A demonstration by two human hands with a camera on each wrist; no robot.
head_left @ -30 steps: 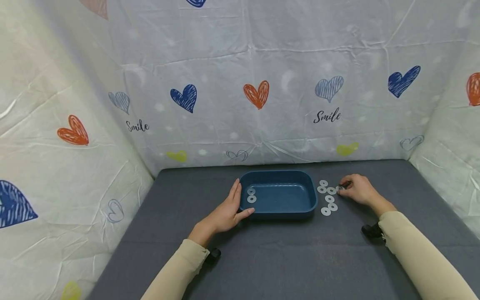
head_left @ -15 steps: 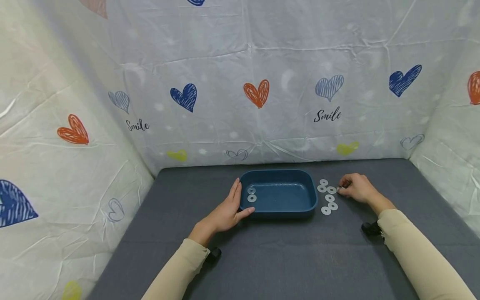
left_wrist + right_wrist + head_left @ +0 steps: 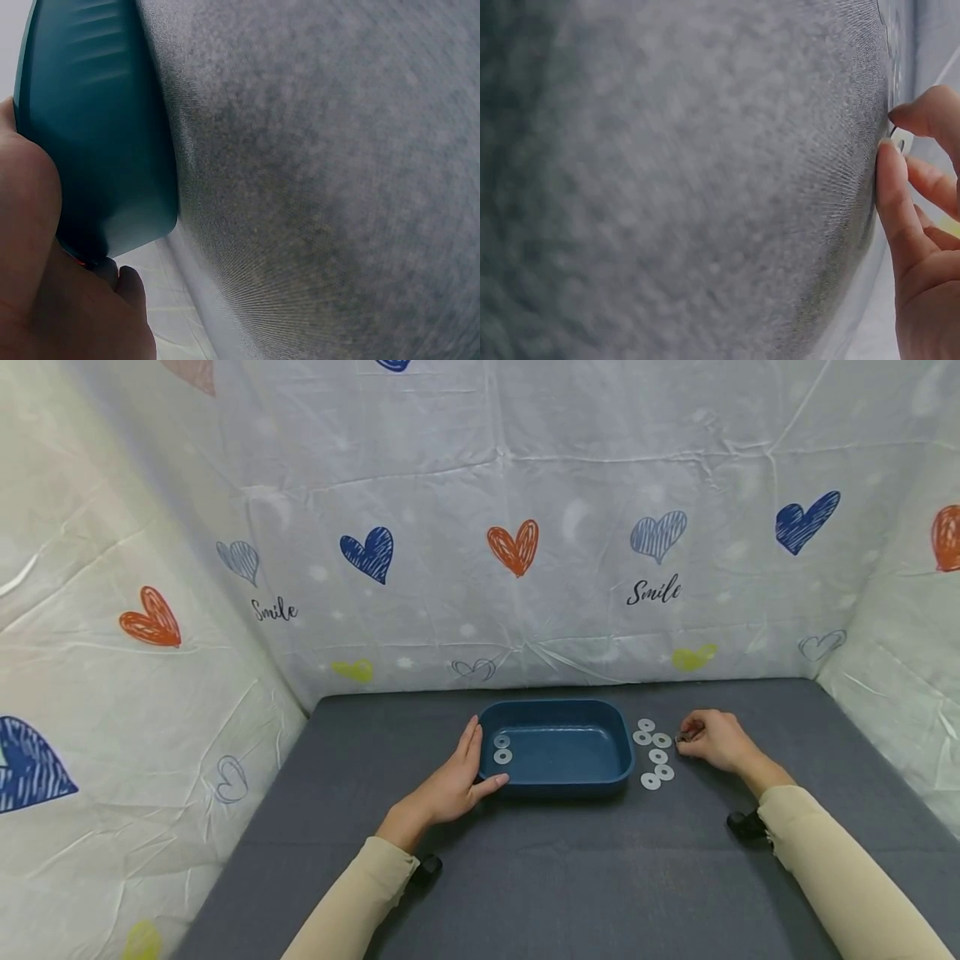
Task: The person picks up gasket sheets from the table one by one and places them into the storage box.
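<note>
Tray (image 3: 570, 758) steadied, washer (image 3: 901, 141) pinched

The left hand (image 3: 447, 785) spreads wide at the tray's left end, fingers straight along the wall, thumb at the near rim, probably to stop it sliding. The right hand (image 3: 716, 740) has a narrow grip: thumb and finger pinch the partly hidden washer, touching the counter (image 3: 570, 877) or just above it, I cannot tell which. An edge hold likely suits something so thin. Six loose washers (image 3: 657, 757) lie between tray and right hand. Inside the tray, two inner washers (image 3: 502, 757) show near its left end, the farther one dimmer.
</note>
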